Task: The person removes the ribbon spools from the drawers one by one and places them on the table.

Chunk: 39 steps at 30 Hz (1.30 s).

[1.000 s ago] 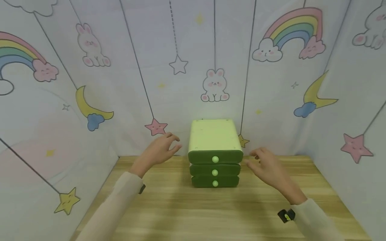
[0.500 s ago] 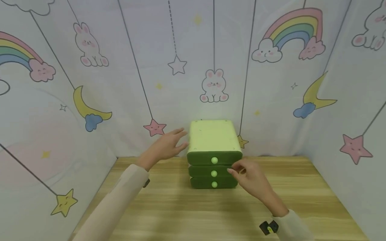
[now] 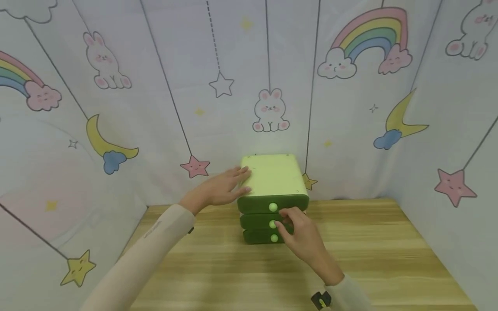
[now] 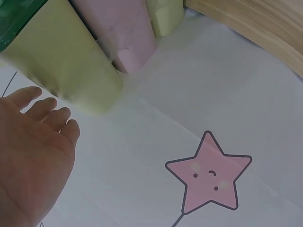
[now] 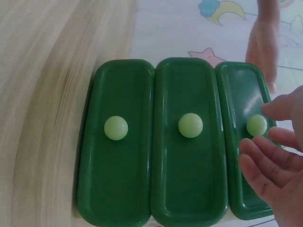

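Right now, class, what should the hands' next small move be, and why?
Probably close the right hand on the top knob: the right wrist view shows it between the fingers, not visibly gripped, while the left hand is at the left edge of the cabinet.

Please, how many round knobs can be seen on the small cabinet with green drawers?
3. The top knob, the middle knob and the bottom knob, one on each drawer front of the cabinet. Its back is not visible, so I cannot tell about that side.
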### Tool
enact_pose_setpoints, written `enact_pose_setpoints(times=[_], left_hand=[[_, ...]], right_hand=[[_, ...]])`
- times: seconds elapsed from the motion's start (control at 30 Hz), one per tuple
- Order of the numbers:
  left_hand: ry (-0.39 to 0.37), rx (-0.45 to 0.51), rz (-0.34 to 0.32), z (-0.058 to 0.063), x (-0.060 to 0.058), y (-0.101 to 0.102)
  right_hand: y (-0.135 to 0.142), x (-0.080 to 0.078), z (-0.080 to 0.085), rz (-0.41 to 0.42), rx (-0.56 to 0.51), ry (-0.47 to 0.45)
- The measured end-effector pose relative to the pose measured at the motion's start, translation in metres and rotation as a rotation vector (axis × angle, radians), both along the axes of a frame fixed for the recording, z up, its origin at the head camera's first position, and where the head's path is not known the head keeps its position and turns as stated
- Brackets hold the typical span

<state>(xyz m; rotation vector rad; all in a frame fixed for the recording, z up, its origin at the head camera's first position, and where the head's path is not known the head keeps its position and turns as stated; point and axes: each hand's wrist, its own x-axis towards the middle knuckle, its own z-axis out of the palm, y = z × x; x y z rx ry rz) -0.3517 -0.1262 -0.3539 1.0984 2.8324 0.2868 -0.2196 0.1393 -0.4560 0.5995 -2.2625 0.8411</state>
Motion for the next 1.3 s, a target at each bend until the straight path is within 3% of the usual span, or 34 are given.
enact_pose_setpoints(times=[0.5,0.8,1.3], left_hand=[[0.025,-0.092,-0.035,0.000,-0.009,0.006],[0.050,-0.090,-0.107,-0.007,-0.014,0.005],[0.044,-0.072,-0.124,-0.011,-0.018,0.008]], right_hand=[[-0.015,-0.006,-0.002,-0.095,0.120,0.189],[-0.025,-0.011,-0.005,-0.148,0.107,0.280],[-0.032,-0.025,-0.009,-0.219,0.187,0.358]])
